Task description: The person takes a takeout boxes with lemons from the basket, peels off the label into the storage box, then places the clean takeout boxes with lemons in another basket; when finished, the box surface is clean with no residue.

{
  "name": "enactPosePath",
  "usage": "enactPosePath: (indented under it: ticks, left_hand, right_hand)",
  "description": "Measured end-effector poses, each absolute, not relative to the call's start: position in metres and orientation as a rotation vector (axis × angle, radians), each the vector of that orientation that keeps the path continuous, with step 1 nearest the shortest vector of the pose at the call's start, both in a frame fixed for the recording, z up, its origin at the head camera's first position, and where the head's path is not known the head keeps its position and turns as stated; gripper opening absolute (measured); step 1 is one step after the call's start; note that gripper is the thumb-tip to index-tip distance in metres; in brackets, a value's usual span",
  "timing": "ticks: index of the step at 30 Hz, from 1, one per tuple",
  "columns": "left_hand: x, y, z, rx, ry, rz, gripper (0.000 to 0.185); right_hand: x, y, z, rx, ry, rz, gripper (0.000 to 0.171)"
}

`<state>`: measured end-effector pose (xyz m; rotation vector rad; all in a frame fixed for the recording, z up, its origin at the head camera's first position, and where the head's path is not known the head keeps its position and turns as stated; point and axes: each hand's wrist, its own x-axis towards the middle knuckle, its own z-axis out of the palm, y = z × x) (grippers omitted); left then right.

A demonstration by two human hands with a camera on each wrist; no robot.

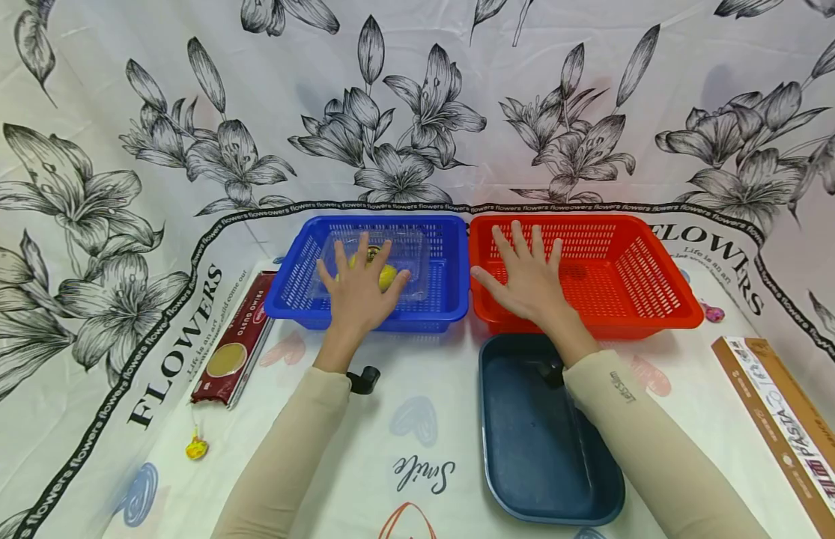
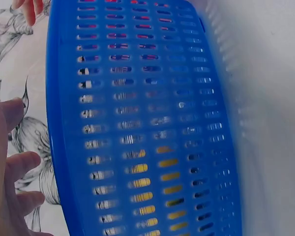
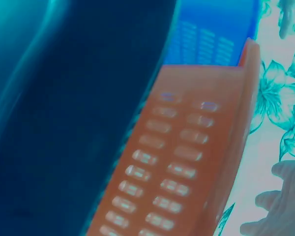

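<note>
My left hand (image 1: 362, 288) is spread with straight fingers over the blue basket (image 1: 446, 296), holding nothing. Inside that basket is a clear plastic box (image 1: 413, 258) with yellow items (image 1: 387, 278) in it, partly hidden by the hand. The yellow also shows through the slots in the left wrist view. My right hand (image 1: 530, 281), fingers splayed and nothing in its grasp, is over the left part of the red basket (image 1: 633, 288). In the right wrist view its fingertips (image 3: 268, 200) appear beyond the basket rim.
A dark blue tray (image 1: 545, 449) sits in front of the red basket, under the right forearm. At left lie a dark red packet (image 1: 235, 340) and a yellow wrapped candy (image 1: 197, 448). On the right are a pasta box (image 1: 788, 427) and a pink wrapped candy (image 1: 712, 313).
</note>
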<state>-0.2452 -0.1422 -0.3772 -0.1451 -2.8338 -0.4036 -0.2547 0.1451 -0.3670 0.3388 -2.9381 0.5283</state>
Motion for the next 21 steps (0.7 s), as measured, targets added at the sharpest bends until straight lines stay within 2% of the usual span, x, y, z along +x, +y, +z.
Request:
enactPosePath:
  ticks: [14,21]
  left_hand:
    - [-0.233,-0.173,-0.385,-0.067,-2.730,-0.552,0.067]
    - [-0.227,-0.192,-0.393,0.005,-2.672,-0.628,0.064]
  right_hand:
    - [-0.273,0.119,-0.362,0.498,-2.902,1.120,0.080]
    - [-0.284,0.099,-0.361,0.426,-2.818,1.350,0.073]
